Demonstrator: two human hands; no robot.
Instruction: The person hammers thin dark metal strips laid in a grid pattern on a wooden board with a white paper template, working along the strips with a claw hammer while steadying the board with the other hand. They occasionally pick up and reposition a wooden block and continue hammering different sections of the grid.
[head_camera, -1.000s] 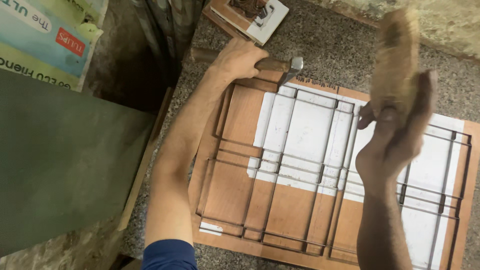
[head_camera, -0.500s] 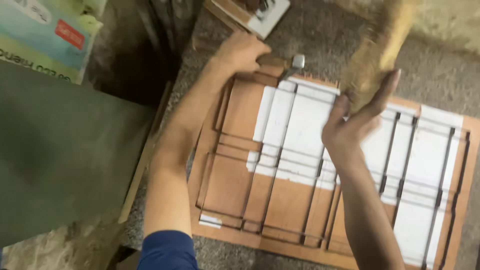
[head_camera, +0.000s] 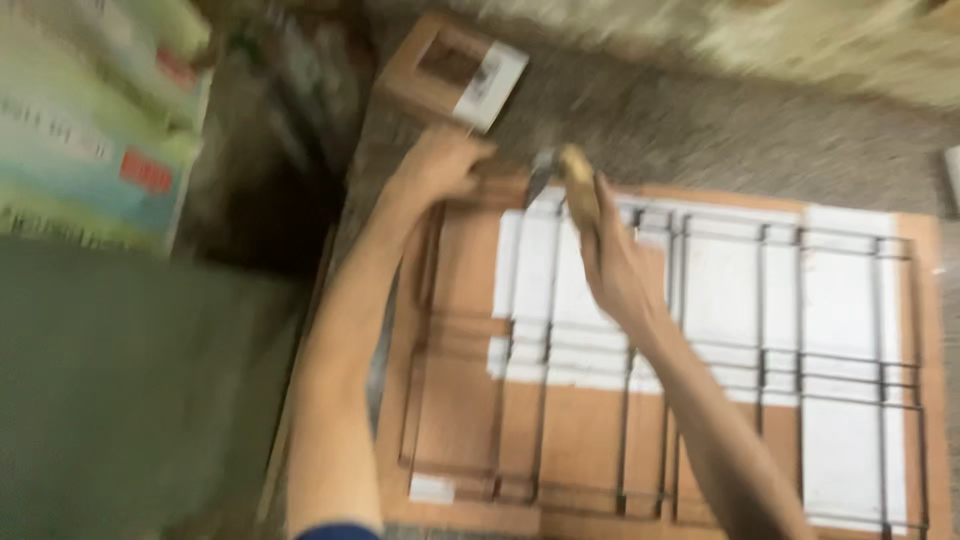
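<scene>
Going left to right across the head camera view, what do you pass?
Stacked printed boxes → left hand → wooden mallet in the right hand → wire grid on the brown board.

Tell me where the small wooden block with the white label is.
In the head view, the small wooden block lies at upper left on the stone floor, just beyond the left hand and the board's far corner.

Both hands crowd the board's far left corner: the left hand presses there, the right hand grips a wooden handle just beside it. A small wooden frame blocks the floor beyond; rightward lies open room.
</scene>
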